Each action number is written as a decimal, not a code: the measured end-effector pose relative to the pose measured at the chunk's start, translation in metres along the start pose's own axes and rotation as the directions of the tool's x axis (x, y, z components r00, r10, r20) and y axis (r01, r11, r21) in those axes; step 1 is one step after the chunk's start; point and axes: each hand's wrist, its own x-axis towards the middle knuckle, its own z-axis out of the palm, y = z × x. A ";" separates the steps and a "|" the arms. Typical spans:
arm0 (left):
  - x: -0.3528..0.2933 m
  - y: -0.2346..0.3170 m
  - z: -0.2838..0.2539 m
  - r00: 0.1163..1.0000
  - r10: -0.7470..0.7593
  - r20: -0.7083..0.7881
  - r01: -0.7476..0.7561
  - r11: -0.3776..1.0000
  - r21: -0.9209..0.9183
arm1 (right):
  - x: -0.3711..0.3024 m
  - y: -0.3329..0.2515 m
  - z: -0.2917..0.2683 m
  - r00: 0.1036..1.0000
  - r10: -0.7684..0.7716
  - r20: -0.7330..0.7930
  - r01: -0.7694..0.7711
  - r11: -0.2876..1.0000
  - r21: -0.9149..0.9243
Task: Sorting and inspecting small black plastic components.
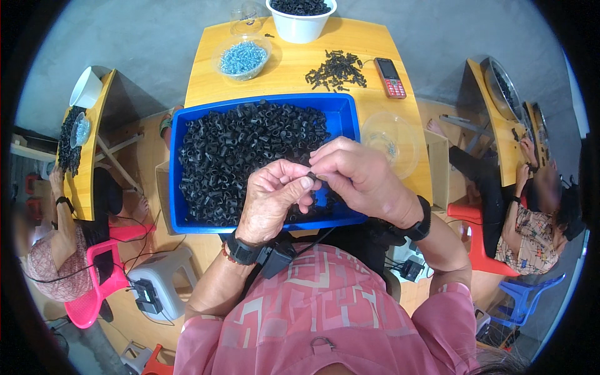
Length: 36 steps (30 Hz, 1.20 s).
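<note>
Over the near right part of a blue tray [177,206], my two hands meet fingertip to fingertip. A small black plastic part [314,178] is pinched in my left hand [275,192]. My right hand [359,175] has its thumb and forefinger closed at the same part; whether they hold a second small piece is hidden. The tray carries a thick heap of small black ring-like plastic parts [244,144]. Behind it stand a clear bowl of small bluish metal pieces [242,59] and a loose pile of small black pieces [337,70].
A red and black keypad phone [390,78] lies at the far right of the yellow table [200,81]. A white tub [300,26] of black parts stands at the back. Right of the tray is a clear plastic bowl [400,140]. Two people sit at side tables, left and right.
</note>
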 end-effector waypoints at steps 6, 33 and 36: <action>-0.002 0.001 -0.004 1.000 -0.002 0.016 0.003 0.999 -0.050 | -0.002 0.005 0.003 0.998 -0.027 0.065 0.024 0.999 0.047; -0.004 -0.009 -0.012 0.987 0.159 -0.031 -0.160 0.986 -0.038 | -0.012 0.017 0.017 0.870 0.324 0.371 -0.172 0.905 -0.388; -0.005 -0.009 -0.013 0.990 0.135 -0.039 -0.136 0.990 -0.027 | -0.013 0.015 0.013 0.899 0.401 0.175 -0.408 0.913 0.001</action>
